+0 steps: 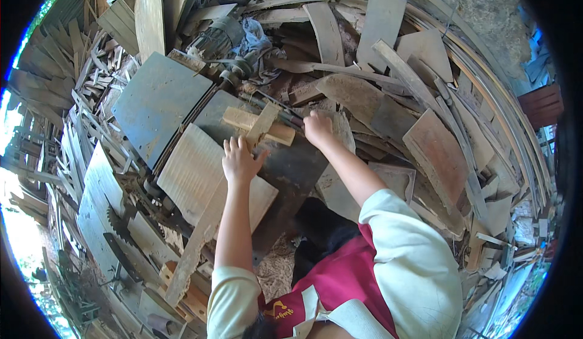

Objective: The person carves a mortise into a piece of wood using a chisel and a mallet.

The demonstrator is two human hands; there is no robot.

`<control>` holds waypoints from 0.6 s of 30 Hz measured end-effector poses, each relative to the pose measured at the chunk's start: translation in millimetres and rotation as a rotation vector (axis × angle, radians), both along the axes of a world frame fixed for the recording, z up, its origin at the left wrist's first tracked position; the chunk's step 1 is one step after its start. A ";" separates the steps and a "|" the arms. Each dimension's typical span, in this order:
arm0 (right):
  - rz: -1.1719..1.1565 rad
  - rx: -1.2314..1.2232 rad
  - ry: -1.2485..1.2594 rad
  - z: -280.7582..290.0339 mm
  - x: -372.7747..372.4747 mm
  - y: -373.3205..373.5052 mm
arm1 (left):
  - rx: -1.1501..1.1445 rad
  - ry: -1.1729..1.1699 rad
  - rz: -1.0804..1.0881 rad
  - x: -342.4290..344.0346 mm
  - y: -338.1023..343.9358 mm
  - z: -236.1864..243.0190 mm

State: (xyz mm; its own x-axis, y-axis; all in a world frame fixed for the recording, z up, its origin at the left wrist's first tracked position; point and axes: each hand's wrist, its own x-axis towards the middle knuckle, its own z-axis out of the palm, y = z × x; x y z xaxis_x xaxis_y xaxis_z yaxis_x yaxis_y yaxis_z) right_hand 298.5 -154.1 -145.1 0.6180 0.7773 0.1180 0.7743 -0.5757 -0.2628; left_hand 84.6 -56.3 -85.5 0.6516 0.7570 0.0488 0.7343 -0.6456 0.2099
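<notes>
Wooden crosspiece (260, 126) partly hides left hand (240, 160) fingers (234, 143).

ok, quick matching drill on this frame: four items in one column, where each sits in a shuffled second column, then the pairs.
Items
1. left hand
2. right hand
3. grey cloth
4. saw blade

Places
A. bunched up near the motor at the top of the bench
B. fingers spread against the crossed wooden pieces
C. on the far end of the crossed pieces, beside a dark metal bar
D. toothed edge showing at the lower left of the bench

Pairs: 1-B, 2-C, 3-A, 4-D
</notes>
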 end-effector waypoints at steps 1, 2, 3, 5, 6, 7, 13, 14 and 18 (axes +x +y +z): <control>0.005 -0.101 0.011 -2.6 -2.5 -1.8 | 0.099 0.041 -0.011 -1.6 -7.0 1.1; 0.012 -0.120 0.021 -3.1 2.2 1.3 | 0.087 0.048 -0.002 -1.4 -6.6 3.9; 0.023 -0.131 0.028 -5.7 2.3 0.2 | 0.060 0.014 -0.017 -1.0 -5.2 6.4; 0.024 -0.101 0.029 -4.4 4.6 3.4 | 0.038 -0.023 -0.024 2.7 2.0 7.8; 0.056 -0.088 0.053 -5.6 11.5 9.0 | 0.036 -0.033 -0.013 4.2 3.4 7.1; 0.062 -0.094 0.061 -6.3 14.4 10.8 | 0.029 -0.039 -0.007 4.0 2.4 5.2; 0.199 0.052 0.268 9.3 28.2 13.5 | 0.005 -0.044 -0.017 5.6 -1.2 7.1; 0.210 0.051 0.270 12.0 29.3 13.5 | 0.005 -0.042 -0.006 5.7 -2.0 7.2; 0.176 0.017 0.296 32.8 37.7 9.0 | 0.010 -0.035 -0.008 8.2 0.2 7.0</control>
